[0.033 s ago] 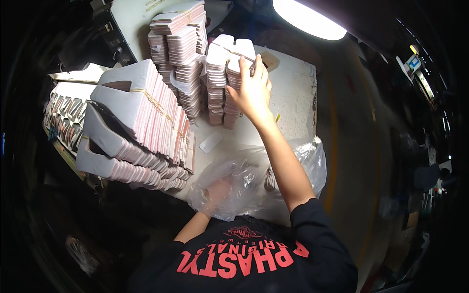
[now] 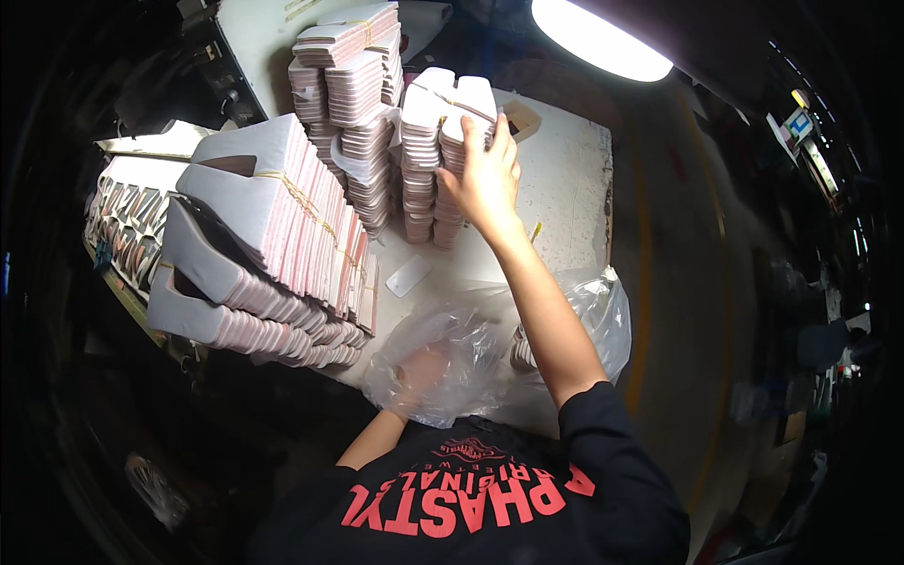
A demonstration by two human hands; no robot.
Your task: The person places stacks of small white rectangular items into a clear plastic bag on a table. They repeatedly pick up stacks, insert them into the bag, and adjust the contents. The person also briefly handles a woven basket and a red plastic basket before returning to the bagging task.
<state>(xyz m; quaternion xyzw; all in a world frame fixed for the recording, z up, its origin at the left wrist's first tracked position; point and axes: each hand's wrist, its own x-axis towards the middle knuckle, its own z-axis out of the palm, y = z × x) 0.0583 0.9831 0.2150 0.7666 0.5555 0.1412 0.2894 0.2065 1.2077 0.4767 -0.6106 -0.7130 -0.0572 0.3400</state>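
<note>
Resting against a banded stack (image 2: pixel 423 141), the right hand (image 2: pixel 487 184) lies spread.

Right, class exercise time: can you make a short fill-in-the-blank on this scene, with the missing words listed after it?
1. The right hand is at the ____ column of a banded stack.
2. The left hand shows through a clear ____ bag.
3. The shirt is ____ with red lettering.
4. The bright lamp is at the ____ edge of the picture.

Missing words: right; plastic; black; top.
</note>
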